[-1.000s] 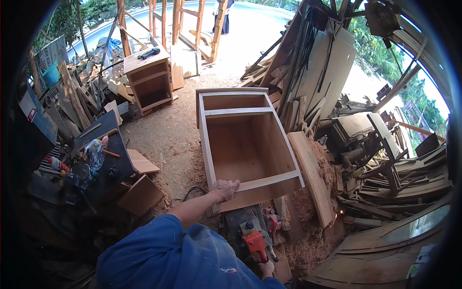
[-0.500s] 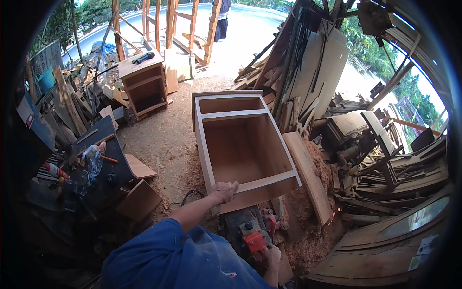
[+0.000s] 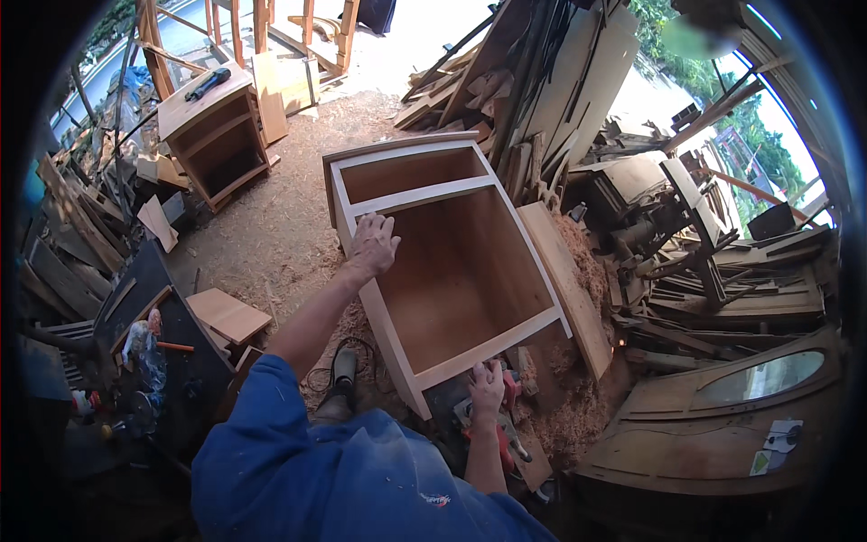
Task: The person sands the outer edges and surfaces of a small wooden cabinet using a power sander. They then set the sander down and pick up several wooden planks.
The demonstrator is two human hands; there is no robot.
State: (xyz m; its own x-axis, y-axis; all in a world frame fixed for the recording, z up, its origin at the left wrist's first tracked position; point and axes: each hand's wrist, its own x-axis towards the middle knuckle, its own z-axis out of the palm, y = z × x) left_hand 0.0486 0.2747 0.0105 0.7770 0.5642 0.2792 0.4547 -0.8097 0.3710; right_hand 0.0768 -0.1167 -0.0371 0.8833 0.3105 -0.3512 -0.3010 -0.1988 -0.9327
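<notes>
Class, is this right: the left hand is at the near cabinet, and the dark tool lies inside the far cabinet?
Not inside: the head view shows the dark tool atop the far cabinet. The left hand is at the near cabinet.

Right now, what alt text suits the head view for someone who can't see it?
A person's left hand is at the left edge of an open wooden cabinet, right hand at its near edge. Shavings litter the floor; a second cabinet stands beyond.
</notes>
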